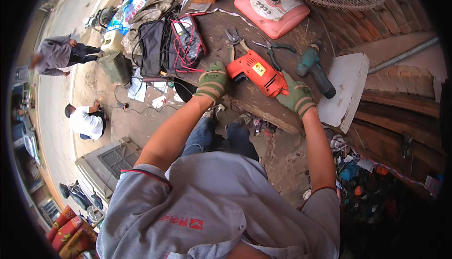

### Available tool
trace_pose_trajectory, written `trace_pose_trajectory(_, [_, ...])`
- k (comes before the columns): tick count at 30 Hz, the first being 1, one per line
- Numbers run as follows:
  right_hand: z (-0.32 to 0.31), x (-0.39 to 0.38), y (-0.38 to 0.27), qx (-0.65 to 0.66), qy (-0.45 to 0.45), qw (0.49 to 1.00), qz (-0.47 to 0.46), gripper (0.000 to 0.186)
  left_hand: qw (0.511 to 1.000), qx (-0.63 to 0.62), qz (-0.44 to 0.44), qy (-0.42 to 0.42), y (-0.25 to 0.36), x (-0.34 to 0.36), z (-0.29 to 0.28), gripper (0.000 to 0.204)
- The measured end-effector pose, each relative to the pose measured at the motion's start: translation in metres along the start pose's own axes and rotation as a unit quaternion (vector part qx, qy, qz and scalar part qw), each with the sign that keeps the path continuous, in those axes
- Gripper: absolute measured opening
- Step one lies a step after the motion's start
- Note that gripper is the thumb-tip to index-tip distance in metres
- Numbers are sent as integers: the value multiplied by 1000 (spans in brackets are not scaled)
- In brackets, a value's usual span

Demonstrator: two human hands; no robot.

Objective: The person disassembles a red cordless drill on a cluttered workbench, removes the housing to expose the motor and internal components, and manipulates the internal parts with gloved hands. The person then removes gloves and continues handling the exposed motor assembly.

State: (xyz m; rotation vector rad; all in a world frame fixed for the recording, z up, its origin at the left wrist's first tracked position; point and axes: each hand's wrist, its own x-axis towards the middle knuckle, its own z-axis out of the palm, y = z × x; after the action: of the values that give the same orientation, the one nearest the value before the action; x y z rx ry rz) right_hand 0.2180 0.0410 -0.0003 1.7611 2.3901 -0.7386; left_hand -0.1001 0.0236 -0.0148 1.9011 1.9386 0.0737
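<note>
2 gloved hands (295, 93) grip opposite ends of the orange power tool (256, 73) over the wooden table (214, 30).

The left hand (212, 81) and right hand (296, 94) hold an orange drill (270, 85) at a table (219, 25).

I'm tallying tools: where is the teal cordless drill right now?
In the head view, the teal cordless drill lies right of centre on the wooden table, between the orange-red power tool and the white board.
</note>
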Motion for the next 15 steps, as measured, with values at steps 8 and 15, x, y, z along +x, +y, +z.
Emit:
trace_pose_trajectory(8, [3, -11, -6, -19, 71, 997, -5, 72, 996, -58, 66, -4, -21, -1, 1, 40])
trace_pose_trajectory(15, [17, -21, 2, 13, 200, 979, -34, 57, 955, 120, 269, -26, 74, 2, -57, 105])
